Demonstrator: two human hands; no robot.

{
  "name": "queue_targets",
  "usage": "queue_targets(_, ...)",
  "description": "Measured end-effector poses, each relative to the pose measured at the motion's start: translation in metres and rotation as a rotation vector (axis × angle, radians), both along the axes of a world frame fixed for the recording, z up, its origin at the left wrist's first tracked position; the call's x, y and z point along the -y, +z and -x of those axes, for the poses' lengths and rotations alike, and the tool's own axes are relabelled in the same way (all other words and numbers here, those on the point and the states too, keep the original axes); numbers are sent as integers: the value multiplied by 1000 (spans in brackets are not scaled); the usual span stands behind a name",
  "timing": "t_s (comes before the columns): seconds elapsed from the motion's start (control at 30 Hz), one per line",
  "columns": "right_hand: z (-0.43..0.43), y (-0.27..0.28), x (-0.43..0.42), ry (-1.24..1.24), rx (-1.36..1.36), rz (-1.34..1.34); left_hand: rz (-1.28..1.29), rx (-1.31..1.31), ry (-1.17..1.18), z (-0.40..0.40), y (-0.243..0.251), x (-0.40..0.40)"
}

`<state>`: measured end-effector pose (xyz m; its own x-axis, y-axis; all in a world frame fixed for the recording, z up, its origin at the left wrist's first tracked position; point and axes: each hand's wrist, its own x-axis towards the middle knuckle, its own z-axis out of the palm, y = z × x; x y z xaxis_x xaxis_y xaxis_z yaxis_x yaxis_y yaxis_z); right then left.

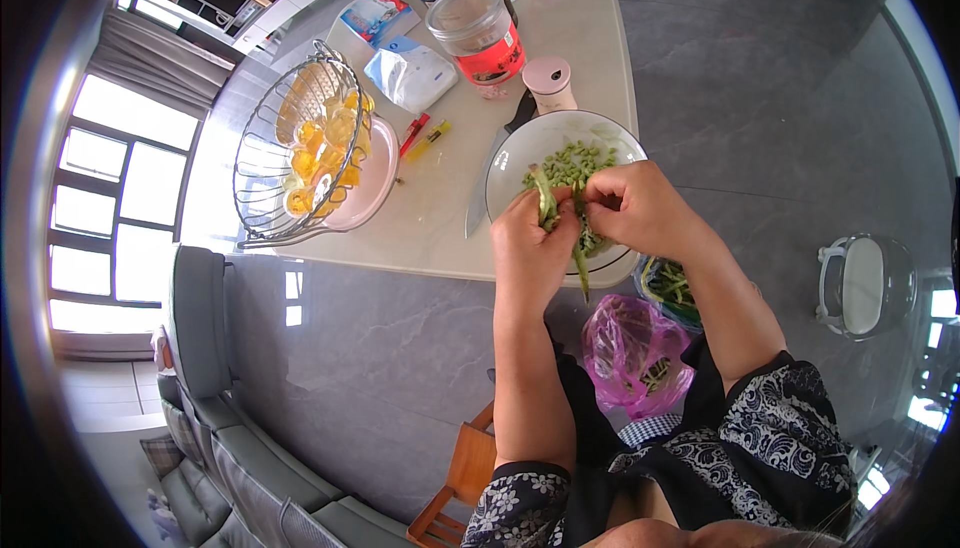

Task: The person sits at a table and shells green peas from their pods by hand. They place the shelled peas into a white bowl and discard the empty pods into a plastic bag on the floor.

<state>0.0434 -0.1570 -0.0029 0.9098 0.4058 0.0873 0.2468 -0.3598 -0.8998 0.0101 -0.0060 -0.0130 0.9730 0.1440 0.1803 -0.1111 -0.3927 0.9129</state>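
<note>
Over a large white bowl (504, 189) on the table corner, both my hands meet at a green bean pod (581, 248), which points down past the bowl's near rim. My left hand (534, 229) pinches it and also has a pale, opened pod piece (545, 191) between its fingers. My right hand (630, 199) grips the pod's upper part with thumb and forefinger. Many shelled green beans (570, 163) lie in the bowl. A pink plastic bag (626, 345) with pod pieces is below the table edge, beside another bag of green pods (670, 283).
A knife (487, 173) lies left of the bowl, its black handle near a pink lidded cup (547, 82). Farther off are a clear jar (480, 37), tissue packs (411, 71), two pens (424, 137) and a wire basket (262, 165) of yellow-orange cups beside a pink basin (386, 173).
</note>
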Motion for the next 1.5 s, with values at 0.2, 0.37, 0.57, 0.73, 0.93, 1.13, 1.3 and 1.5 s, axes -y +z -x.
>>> queue_targets(0.2,-6,-3,2,71,-471,-286,179,-129,16,-1,2,0)
queue_targets(0.37,-4,-5,-8,-48,-291,-362,156,-78,109,-3,-3,2)
queue_targets(0.57,-3,-3,-8,-57,-267,-316,110,-72,81,-4,-7,0)
queue_targets(0.73,-6,-8,-8,-28,-321,-338,184,-147,44,-4,-2,-3)
queue_targets(0.93,-11,-13,-7,7,-458,-435,221,-137,17,-4,-1,-2)
queue_targets(1.13,-11,-6,-11,-13,-459,-412,162,-97,58,-4,-1,1)
queue_targets(1.3,-12,-10,-15,-31,-445,-427,196,-131,96,-3,5,1)
queue_targets(1.5,-15,-11,-22,-21,-464,-441,321,-132,95,-4,1,-3)
